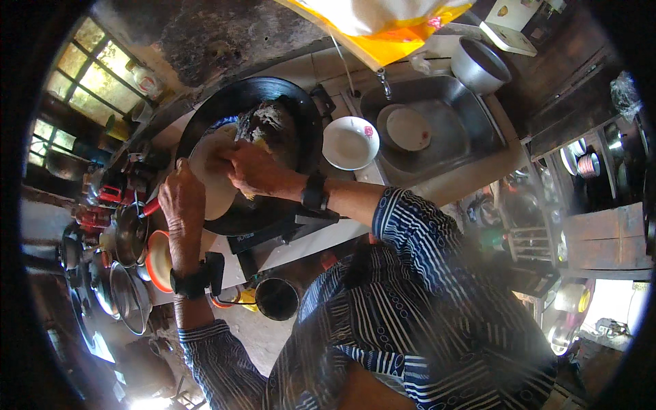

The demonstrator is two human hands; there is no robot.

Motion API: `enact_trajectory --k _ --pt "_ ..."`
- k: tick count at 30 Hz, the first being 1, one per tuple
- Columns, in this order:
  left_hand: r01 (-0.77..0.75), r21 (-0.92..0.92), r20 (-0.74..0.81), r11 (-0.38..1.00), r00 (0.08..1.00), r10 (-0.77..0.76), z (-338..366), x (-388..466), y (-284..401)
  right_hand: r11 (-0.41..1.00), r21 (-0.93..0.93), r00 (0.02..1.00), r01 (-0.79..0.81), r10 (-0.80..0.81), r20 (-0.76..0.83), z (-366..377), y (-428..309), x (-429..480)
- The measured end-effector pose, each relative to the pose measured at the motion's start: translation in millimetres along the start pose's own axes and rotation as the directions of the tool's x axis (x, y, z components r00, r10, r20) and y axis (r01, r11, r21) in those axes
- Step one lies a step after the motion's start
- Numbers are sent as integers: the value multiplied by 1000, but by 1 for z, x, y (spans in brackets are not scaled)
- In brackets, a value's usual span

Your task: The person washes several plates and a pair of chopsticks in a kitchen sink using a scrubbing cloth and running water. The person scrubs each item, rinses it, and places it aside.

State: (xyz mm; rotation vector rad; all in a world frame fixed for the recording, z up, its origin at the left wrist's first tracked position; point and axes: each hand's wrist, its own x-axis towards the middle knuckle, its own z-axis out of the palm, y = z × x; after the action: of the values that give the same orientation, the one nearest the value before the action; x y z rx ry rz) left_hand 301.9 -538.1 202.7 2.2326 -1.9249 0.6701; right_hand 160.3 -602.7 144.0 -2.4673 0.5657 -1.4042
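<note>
A large black wok stands on a dark stove, with dark and pale food in it. Over its left part is a round, pale, flat piece, perhaps a plate or lid, tilted. My left hand is closed on the left edge of this pale piece. Above its middle is my right hand, fingers bent and pointing down; whether it pinches something or touches the piece is hidden. A white bowl with a red flower mark sits to the right of the wok.
Right of the bowl is a steel sink holding bowls, under a tap. A metal pot stands at its far corner. A yellow and white bag hangs above. An orange-rimmed bowl and pans lie to the left.
</note>
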Motion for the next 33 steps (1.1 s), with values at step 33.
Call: enact_trajectory --k 33 --pt "481 -862 488 157 873 7 144 -13 -57 231 188 264 -955 948 176 -219 143 -190"
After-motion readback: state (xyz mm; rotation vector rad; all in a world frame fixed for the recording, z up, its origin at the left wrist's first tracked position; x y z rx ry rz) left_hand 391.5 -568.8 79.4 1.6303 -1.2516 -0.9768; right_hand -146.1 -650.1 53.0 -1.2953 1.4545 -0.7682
